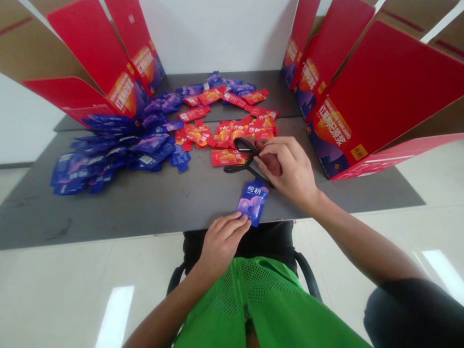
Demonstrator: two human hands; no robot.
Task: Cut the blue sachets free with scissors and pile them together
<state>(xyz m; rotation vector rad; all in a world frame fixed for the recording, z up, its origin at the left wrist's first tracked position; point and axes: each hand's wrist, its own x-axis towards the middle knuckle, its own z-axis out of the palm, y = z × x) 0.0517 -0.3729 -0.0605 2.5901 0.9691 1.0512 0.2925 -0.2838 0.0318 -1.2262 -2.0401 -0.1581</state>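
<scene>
My left hand (222, 240) pinches the lower end of a blue sachet (253, 202) at the near edge of the grey table (145, 203). Just above it, my right hand (290, 169) grips black scissors (243, 157) by the handles. The blades point down toward the top of the sachet and are mostly hidden under my hand. Whether the blades touch the sachet I cannot tell.
A heap of blue sachets (108, 150) lies on the table's left. Red sachets (232, 130) are spread across the middle and back. Open red cartons stand at the left (108, 67) and right (373, 96). My green mesh vest (261, 304) shows below.
</scene>
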